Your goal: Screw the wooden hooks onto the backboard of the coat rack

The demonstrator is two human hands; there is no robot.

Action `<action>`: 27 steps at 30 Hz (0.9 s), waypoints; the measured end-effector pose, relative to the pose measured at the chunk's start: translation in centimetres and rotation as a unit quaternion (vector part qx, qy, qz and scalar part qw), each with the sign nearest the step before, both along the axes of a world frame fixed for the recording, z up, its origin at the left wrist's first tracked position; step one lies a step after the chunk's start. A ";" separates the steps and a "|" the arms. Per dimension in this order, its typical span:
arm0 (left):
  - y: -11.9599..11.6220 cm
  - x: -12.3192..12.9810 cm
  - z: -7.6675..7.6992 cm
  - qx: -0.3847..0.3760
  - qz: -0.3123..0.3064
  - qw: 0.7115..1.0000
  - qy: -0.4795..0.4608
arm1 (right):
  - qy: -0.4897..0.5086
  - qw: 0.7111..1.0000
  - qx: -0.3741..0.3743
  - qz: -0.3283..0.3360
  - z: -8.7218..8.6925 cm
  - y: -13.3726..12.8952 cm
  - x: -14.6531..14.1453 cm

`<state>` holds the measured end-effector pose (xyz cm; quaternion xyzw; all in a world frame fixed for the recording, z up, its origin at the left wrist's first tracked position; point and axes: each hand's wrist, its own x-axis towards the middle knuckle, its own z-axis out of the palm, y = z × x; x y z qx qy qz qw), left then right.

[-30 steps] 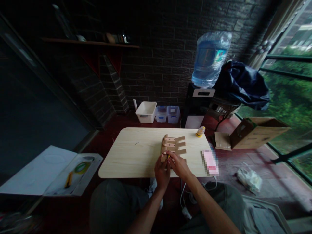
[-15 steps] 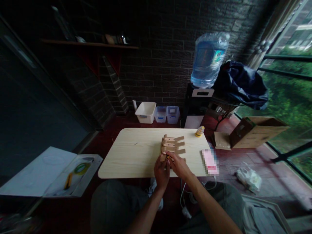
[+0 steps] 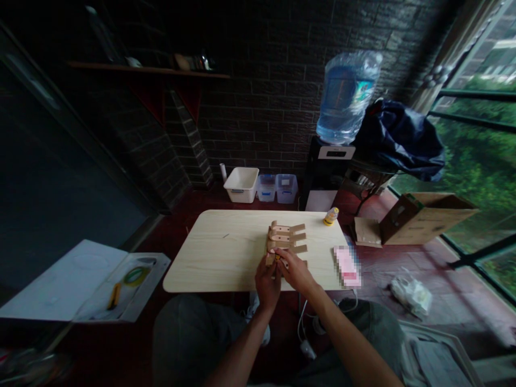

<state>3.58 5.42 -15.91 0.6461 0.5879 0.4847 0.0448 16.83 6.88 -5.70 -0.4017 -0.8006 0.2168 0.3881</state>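
Leftmost, a flat white open case (image 3: 84,285) sits beyond the left edge of a pale wood-grain table with rounded corners (image 3: 213,263), which serves as the landmark; inside the case lie a yellow-and-black tool (image 3: 114,296) and a green-and-yellow ring (image 3: 135,276). On the table's left half rests a thin dark sliver (image 3: 226,236). Past the table's far edge, on the dark red floor, stand a white plastic bin (image 3: 242,185) and two smaller clear plastic bins (image 3: 276,188). At the table's near edge, right of its middle, the person's left hand (image 3: 268,285) grips the near left corner of a brown cardboard-like piece with parallel strips (image 3: 288,237), which lies on the table. The right hand (image 3: 300,274) meets the left there, thumb and fingers pinched on a small yellow part (image 3: 278,257), too small to identify. Near the table's far right corner stands a clear, yellow-based container (image 3: 331,217); beyond that corner is a black water dispenser topped by a large blue bottle (image 3: 349,99). A pixelated pink rectangle (image 3: 347,266) lies at the table's right edge. Farther right of the table are a crumpled whitish plastic bag (image 3: 411,294) and an open brown cardboard box (image 3: 423,223).
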 end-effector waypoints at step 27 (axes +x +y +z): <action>0.1 0.1 -0.4 -0.005 0.008 1.000 -0.014 | 0.011 0.999 -0.028 -0.018 -0.8 0.3 0.1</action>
